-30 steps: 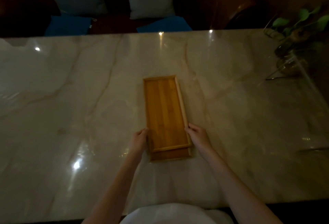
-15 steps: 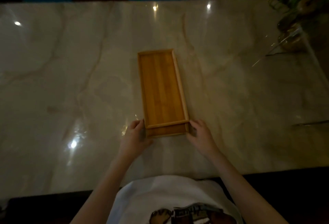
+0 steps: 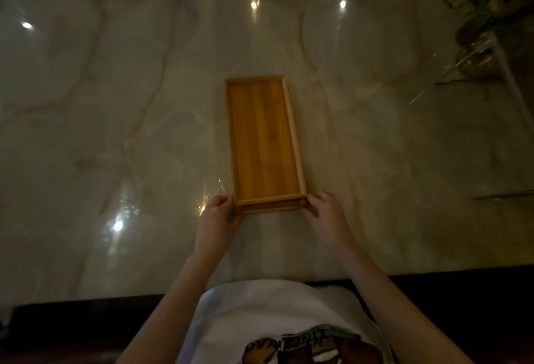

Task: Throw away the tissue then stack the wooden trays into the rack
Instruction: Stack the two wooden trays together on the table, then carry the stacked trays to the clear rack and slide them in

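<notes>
Dim marble table (image 3: 115, 132) carries the stacked trays (image 3: 264, 144) lying lengthwise mid-surface, left hand (image 3: 218, 219) and right hand (image 3: 328, 217) curled onto the near corners from either side, probably to square and lift them together; no tissue or rack shows.

stacked wooden trays (image 3: 264, 144) on marble table (image 3: 115, 103), left hand (image 3: 216, 219), right hand (image 3: 326, 216) at near corners

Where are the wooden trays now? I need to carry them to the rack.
The wooden trays lie stacked mid-table on the marble table, their near end between the left hand and right hand.
</notes>
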A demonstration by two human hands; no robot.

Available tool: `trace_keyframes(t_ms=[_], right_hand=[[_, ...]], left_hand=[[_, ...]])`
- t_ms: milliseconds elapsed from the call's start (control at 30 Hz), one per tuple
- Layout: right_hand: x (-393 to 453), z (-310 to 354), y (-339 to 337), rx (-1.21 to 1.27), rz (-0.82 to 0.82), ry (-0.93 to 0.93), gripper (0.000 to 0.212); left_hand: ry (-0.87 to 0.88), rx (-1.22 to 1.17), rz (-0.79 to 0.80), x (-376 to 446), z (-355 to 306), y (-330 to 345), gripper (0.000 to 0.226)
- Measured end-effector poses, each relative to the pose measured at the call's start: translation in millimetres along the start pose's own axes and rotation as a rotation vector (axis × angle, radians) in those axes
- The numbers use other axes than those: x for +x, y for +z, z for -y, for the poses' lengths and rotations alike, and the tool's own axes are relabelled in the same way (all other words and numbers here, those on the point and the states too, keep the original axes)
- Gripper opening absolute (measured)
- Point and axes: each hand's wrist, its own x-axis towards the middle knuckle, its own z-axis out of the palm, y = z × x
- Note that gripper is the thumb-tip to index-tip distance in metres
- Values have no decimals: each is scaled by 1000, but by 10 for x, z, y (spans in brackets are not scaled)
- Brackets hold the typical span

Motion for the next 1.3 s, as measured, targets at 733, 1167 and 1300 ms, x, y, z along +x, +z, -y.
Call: trace_keyframes(t_ms=[733,1167,1300], right_hand=[[-113,13,-15,-63,-148,-65,6],[549,-23,-453,259,-29,111,28],[974,108,-409,502,-22,241,29]], left_hand=[[20,66,22,-7,13,-21,9],[-318,-382,97,919,37,-258,30],[-231,-360,61,1195,-97,-242,26]])
